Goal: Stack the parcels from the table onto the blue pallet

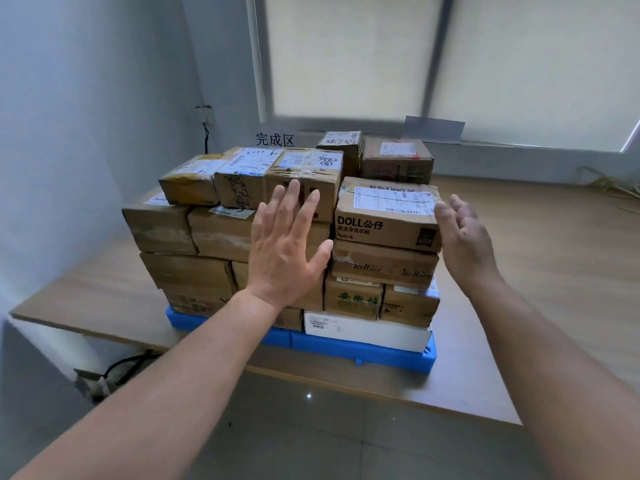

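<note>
Several cardboard parcels are stacked in layers on the blue pallet [363,351], which lies on a low wooden platform. A "DOLL" parcel [384,216] sits on top at the front right of the stack. My left hand [287,251] is spread flat with straight fingers in front of the stack's middle, just left of the DOLL parcel. My right hand [464,237] is open, palm turned inward, beside that parcel's right end; whether it touches the corner I cannot tell. Neither hand holds anything.
The wooden platform [519,306] stretches out to the right of the pallet. A white sign with black characters [275,139] stands behind the stack. Covered windows [363,53] fill the back wall. A black cable [128,367] hangs under the platform's left edge.
</note>
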A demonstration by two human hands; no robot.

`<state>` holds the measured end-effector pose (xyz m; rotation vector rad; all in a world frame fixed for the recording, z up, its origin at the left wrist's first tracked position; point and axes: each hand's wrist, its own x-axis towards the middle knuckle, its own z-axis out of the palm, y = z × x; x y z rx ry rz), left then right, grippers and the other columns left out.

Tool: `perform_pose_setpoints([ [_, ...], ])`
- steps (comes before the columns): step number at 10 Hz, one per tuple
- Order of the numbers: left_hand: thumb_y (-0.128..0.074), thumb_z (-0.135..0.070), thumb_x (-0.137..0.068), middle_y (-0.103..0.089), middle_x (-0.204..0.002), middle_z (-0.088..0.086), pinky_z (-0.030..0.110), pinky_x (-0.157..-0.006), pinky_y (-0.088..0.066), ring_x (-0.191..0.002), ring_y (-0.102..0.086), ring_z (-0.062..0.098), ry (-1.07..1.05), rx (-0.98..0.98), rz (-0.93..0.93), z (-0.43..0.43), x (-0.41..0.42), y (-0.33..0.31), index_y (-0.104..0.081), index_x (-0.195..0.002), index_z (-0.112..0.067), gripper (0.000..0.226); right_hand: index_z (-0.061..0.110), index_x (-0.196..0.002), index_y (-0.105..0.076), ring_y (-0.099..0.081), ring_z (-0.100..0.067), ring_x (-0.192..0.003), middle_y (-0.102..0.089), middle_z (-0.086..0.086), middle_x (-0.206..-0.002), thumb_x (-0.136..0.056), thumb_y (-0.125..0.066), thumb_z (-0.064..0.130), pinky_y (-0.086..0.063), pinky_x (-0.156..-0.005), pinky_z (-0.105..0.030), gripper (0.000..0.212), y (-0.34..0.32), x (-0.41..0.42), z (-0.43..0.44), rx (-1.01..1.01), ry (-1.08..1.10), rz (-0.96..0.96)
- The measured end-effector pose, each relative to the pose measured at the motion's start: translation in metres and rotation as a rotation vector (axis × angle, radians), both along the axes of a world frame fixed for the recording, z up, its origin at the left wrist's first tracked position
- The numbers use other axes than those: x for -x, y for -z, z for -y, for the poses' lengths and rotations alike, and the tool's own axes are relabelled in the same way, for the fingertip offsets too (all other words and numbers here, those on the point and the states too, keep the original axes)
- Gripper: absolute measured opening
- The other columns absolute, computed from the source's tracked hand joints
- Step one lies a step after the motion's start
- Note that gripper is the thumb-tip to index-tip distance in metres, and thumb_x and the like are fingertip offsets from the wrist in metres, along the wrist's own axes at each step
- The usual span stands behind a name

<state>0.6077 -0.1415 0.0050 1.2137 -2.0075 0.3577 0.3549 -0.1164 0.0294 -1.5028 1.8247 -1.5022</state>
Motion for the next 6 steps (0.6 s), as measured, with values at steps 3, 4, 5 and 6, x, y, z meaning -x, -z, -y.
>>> perform_pose_setpoints([
  [3, -0.042, -0.05, -0.095, -0.003, -0.16, 0.005, 0.045, -0.119, -0.006, -0.147, -0.001, 0.026, -0.201, -0.32, 0.17, 0.033, -0.016, -0.044, -0.008, -0.152, -0.027, 0.071, 0.014, -0.145, -0.041, -0.042, -0.023, -0.129, -0.045, -0.01, -0.142, -0.096, -0.049, 0.019, -0.036, -0.109, -0.042, 0.05, 0.005, -0.002, 0.007, -0.1, 0.045, -0.16],
  [4, -0.042, -0.05, -0.095, -0.006, -0.16, 0.006, 0.044, -0.118, -0.007, -0.147, -0.004, 0.024, -0.203, -0.317, 0.164, 0.028, -0.018, -0.049, -0.011, -0.152, -0.026, 0.07, 0.011, -0.144, -0.041, -0.039, -0.024, -0.132, -0.044, -0.011, -0.143, -0.095, -0.053, 0.022, -0.034, -0.11, -0.041, 0.051, 0.001, -0.004, 0.002, -0.102, 0.073, -0.274],
  [5, -0.043, -0.05, -0.094, -0.01, -0.16, 0.007, 0.042, -0.118, -0.007, -0.147, -0.007, 0.024, -0.178, -0.278, 0.143, 0.019, -0.022, -0.053, -0.014, -0.152, -0.024, 0.069, 0.011, -0.141, -0.044, -0.034, -0.025, -0.135, -0.041, -0.012, -0.144, -0.095, -0.054, 0.024, -0.034, -0.106, -0.039, 0.049, -0.009, -0.012, -0.007, -0.043, 0.149, -0.429],
  [6, -0.046, -0.048, -0.093, -0.022, -0.156, 0.006, 0.041, -0.116, -0.016, -0.143, -0.019, 0.023, -0.119, -0.175, 0.143, 0.004, -0.033, -0.053, -0.026, -0.149, -0.021, 0.065, 0.012, -0.133, -0.053, -0.044, -0.029, -0.125, -0.05, -0.013, -0.134, -0.094, -0.055, 0.022, -0.042, -0.094, -0.04, 0.041, -0.023, -0.036, -0.02, 0.05, 0.203, -0.583],
])
